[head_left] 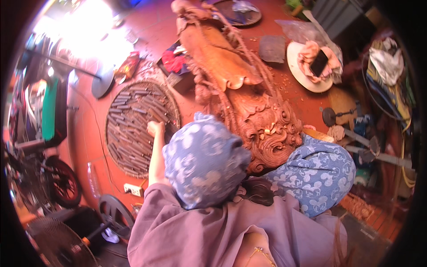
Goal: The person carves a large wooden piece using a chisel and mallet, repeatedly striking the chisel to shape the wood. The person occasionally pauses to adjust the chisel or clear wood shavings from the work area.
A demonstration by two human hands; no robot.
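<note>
My left hand (155,128) reaches over a round woven tray (108,130) on my left. Its fingers are curled down among the slim dark carving chisels (129,147) that fill the tray. Whether one is gripped is too small to tell. In front of me lies a large carved wooden sculpture (222,53), reddish brown, with a smooth orange panel and deep swirling curls (273,133) near my knees. A few pale chips (270,130) rest on the curls. My right hand is hidden behind my body and my raised knee in patterned blue trousers (318,173).
A power strip (133,190) and a plastic bottle (93,180) stand near the tray's lower edge. A fan (60,242) and a motorbike (60,180) are at left. A hat (296,66) with cloth and a phone (319,63) on it lies at right.
</note>
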